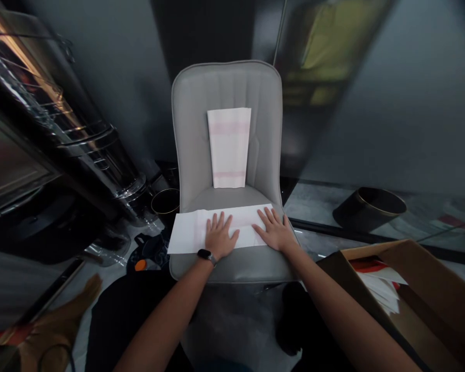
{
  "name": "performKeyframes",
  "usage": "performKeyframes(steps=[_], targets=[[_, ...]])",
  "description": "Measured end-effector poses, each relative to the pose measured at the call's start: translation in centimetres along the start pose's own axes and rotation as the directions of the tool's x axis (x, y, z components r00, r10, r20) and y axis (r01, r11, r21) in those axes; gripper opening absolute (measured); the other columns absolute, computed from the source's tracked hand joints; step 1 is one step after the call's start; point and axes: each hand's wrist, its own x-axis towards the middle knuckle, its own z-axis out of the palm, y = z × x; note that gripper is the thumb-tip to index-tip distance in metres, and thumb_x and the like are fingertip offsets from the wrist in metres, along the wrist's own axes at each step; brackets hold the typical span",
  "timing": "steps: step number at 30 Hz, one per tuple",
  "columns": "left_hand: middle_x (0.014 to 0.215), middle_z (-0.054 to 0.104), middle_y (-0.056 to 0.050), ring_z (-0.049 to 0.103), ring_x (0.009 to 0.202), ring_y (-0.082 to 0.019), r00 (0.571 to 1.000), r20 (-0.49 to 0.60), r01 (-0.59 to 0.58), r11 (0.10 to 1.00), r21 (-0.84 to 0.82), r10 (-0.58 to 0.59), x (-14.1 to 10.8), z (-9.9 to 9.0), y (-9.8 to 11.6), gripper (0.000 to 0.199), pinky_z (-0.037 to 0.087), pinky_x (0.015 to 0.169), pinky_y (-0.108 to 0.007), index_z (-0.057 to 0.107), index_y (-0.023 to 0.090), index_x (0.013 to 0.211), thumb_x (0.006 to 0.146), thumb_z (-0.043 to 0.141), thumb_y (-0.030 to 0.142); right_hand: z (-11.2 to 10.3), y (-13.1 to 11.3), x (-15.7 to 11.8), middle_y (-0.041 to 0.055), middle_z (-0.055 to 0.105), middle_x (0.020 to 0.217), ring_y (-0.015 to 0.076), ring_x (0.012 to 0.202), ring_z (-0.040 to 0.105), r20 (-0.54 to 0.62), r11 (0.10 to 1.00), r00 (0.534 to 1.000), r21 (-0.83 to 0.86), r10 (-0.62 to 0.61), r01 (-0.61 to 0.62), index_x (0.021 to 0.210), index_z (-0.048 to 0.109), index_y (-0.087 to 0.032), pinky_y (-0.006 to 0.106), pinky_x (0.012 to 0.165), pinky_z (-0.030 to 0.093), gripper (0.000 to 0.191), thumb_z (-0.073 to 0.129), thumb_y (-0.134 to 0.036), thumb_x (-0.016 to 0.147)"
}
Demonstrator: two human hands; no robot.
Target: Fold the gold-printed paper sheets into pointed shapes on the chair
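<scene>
A grey upholstered chair (pixel 191 119) with a ribbed back fills the middle of the view, and an open brown cardboard box (pixel 422 279) sits at lower right. A folded white sheet with pink bands (pixel 229 147) lies against the backrest. A longer white pink-banded sheet (pixel 186 235), probably paper though the dim view leaves that unsure, lies flat across the seat. The left hand (pixel 219 236), wearing a black wristwatch (pixel 206 254), and the right hand (pixel 274 231) rest on it, fingers spread, pinching nothing.
</scene>
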Motion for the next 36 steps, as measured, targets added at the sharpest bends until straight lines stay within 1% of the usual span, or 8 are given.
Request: performKeyframes(steps=[4,9,12,17,22,29,32,36], targets=[[0.168,0.029,-0.010,0.021,0.156,-0.034,0.998,-0.006,0.058,0.996,0.063,-0.058,-1.4,-1.6,-3.4,0.063,0.016,0.126,-0.053,0.041,0.022,0.158,0.102,0.041,0.052,0.2,0.2,0.1,0.0042,0.011,0.173,0.0286,0.159,0.008,0.014,1.000,1.000,0.007,-0.005,0.004,0.165,0.017,-0.027,0.064,0.124,0.007,0.076,0.020,-0.069,0.101],[0.169,0.025,-0.012,0.020,0.156,-0.036,0.987,0.004,0.159,0.982,0.105,-0.160,-3.7,-2.8,-6.9,0.064,0.017,0.125,-0.057,0.037,0.022,0.159,0.103,0.041,0.051,0.4,0.2,0.2,0.0052,0.013,0.173,0.0298,0.159,0.008,-0.004,1.000,1.000,-0.003,-0.011,0.011,0.165,0.017,-0.027,0.064,0.124,0.008,0.076,0.019,-0.069,0.101],[0.170,0.022,-0.011,0.018,0.157,-0.035,0.980,0.013,0.197,0.973,0.123,-0.200,-4.6,-2.9,-8.0,0.065,0.018,0.125,-0.056,0.034,0.022,0.161,0.103,0.040,0.051,0.1,0.2,0.1,0.0055,0.014,0.173,0.0300,0.159,0.009,0.014,1.000,1.000,-0.005,-0.008,0.008,0.165,0.018,-0.027,0.064,0.124,0.009,0.076,0.020,-0.068,0.101],[0.170,0.023,-0.011,0.017,0.157,-0.035,0.980,-0.005,0.197,0.973,0.123,-0.197,-4.8,-2.8,-7.9,0.065,0.017,0.125,-0.055,0.034,0.022,0.161,0.103,0.039,0.051,-1.1,-0.6,-0.1,0.0094,0.016,0.172,0.0353,0.158,0.012,0.056,1.000,0.998,-0.020,0.020,-0.018,0.164,0.022,-0.025,0.069,0.121,0.010,0.073,0.027,-0.063,0.102],[0.169,0.024,-0.012,0.018,0.157,-0.036,0.980,-0.027,0.197,0.973,0.117,-0.195,-5.0,-2.8,-7.7,0.065,0.017,0.125,-0.056,0.035,0.021,0.160,0.102,0.041,0.049,-1.9,-5.2,-0.8,0.0150,0.016,0.171,0.0361,0.158,0.011,0.011,0.997,0.998,-0.047,-0.067,0.067,0.163,0.027,-0.020,0.069,0.121,0.010,0.063,0.033,-0.044,0.105],[0.169,0.026,-0.011,0.019,0.156,-0.036,0.980,-0.048,0.196,0.974,0.109,-0.192,-5.0,-2.5,-7.8,0.064,0.017,0.124,-0.057,0.037,0.021,0.159,0.102,0.042,0.049,-0.6,-13.7,-1.8,0.0137,0.020,0.170,0.0341,0.157,0.015,0.018,0.937,0.939,0.077,-0.344,0.342,0.162,0.030,-0.023,0.065,0.122,0.012,0.061,0.027,-0.051,0.108],[0.169,0.026,-0.011,0.019,0.156,-0.036,0.982,-0.059,0.186,0.977,0.104,-0.181,-5.0,-2.4,-8.0,0.064,0.016,0.125,-0.057,0.038,0.021,0.159,0.102,0.044,0.048,0.0,-15.1,-1.9,0.0130,0.021,0.170,0.0333,0.157,0.016,-0.006,0.924,0.927,0.078,-0.375,0.374,0.161,0.031,-0.025,0.065,0.123,0.010,0.062,0.027,-0.055,0.107],[0.168,0.027,-0.013,0.022,0.155,-0.037,0.983,-0.053,0.182,0.977,0.114,-0.177,-4.9,-2.6,-8.2,0.063,0.019,0.124,-0.057,0.039,0.020,0.159,0.102,0.044,0.048,0.1,-14.4,-1.9,0.0103,0.019,0.170,0.0322,0.158,0.013,0.007,0.932,0.934,0.075,-0.357,0.356,0.163,0.027,-0.024,0.062,0.125,0.007,0.073,0.027,-0.066,0.103]])
